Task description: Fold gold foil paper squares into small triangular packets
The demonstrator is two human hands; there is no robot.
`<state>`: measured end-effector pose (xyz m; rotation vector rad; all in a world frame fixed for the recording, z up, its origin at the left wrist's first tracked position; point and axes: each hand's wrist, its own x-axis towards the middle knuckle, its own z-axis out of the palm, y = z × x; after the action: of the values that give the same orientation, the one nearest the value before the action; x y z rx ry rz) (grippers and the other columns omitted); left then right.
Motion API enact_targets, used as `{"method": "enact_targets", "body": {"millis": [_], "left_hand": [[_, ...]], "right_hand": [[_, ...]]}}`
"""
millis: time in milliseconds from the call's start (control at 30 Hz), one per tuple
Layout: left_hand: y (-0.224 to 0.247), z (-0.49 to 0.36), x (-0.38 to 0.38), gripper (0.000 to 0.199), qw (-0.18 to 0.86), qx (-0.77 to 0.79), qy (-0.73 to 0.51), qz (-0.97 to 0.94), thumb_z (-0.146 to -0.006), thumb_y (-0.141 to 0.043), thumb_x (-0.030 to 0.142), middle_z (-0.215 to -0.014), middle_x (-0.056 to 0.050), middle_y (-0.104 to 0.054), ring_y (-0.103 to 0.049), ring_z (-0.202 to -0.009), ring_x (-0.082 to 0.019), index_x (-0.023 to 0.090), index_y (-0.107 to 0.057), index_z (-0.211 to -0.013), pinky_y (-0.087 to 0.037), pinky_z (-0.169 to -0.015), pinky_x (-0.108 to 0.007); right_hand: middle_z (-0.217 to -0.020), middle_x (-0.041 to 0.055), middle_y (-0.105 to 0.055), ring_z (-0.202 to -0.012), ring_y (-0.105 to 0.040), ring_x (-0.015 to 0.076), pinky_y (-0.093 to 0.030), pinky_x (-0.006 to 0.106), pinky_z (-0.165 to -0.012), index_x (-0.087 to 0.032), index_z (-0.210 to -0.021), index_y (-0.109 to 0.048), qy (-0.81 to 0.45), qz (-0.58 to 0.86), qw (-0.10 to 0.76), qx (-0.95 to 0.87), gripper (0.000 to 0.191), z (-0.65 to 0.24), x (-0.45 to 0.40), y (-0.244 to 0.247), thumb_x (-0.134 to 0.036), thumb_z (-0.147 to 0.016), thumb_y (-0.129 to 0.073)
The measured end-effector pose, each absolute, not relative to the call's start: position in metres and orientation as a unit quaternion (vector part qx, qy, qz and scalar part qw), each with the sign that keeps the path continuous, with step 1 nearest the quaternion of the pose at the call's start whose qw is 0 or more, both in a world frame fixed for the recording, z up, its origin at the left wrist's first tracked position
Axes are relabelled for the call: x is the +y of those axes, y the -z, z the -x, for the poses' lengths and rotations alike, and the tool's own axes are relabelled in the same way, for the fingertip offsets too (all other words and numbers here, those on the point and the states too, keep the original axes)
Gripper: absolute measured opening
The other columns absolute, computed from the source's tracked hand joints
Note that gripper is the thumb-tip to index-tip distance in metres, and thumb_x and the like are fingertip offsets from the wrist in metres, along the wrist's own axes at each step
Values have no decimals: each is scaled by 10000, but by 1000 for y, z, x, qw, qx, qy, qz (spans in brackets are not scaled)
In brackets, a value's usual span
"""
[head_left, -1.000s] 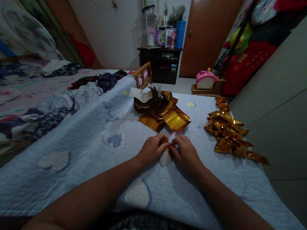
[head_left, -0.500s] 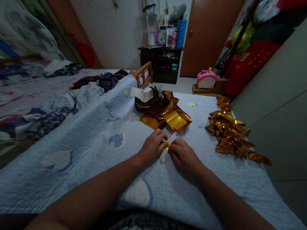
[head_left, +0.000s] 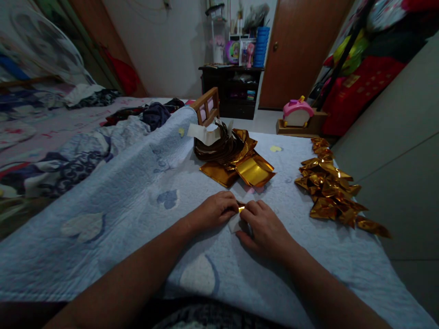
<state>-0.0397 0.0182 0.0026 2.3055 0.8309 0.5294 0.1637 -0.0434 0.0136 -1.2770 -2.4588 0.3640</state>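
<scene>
Between my hands, on the blue quilt (head_left: 137,256), lies a sheet of gold foil paper (head_left: 235,225), its pale back up and a gold fold at its far edge. My left hand (head_left: 221,208) grips the left side of that fold with closed fingers. On the right side, my right hand (head_left: 259,224) presses and pinches the paper, covering part of it. Just beyond is a curved stack of gold foil paper (head_left: 219,148), with loose gold sheets (head_left: 255,170) spread in front. Folded gold foil pieces (head_left: 325,187) are heaped to my right.
A low wooden rail (head_left: 206,107) stands behind the stack. Further back are a dark cabinet (head_left: 236,91), a wooden door (head_left: 298,55) and a pink toy (head_left: 297,113). Rumpled bedding (head_left: 85,151) lies left, and a pale panel (head_left: 387,151) rises at the right edge.
My left hand has shifted slightly left and down along the fold. My right hand has moved its thumb lower over the pale paper. The gold fold now lies flatter.
</scene>
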Motion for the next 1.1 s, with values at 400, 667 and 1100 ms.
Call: {"method": "enact_targets", "body": {"millis": [400,667,1100], "left_hand": [[1,40,16,443,329,350,-218,-849,-862,-610,107,-1014,-51,-678,-614,-976,-209,205,-576,-1293,-484,-897,-347],[-2,40,18,218,309,323,-197,-872,-922,-578,128,-998,-63,-640,-602,-958,-203,191,-714,-1080,-495,-877,-332],[-6,42,19,225,335,328,-179,-865,-898,-600,117,-931,-37,-629,-608,-891,-180,201,-728,-1062,-477,-813,-285]], "right_hand": [[-947,140,-690,-905,-590,279,-515,419,-776,-168,-865,-715,-30,395,173,-902,106,-156,-49,-3,-169,-910,-619],[-921,117,-678,-899,-593,272,-489,402,-755,-186,-853,-693,-11,382,167,-909,148,-154,-50,-1,-130,-919,-574],[-895,82,-618,-845,-566,222,-478,358,-747,-190,-791,-624,-163,474,269,-822,150,-149,-45,1,-136,-919,-567]]}}
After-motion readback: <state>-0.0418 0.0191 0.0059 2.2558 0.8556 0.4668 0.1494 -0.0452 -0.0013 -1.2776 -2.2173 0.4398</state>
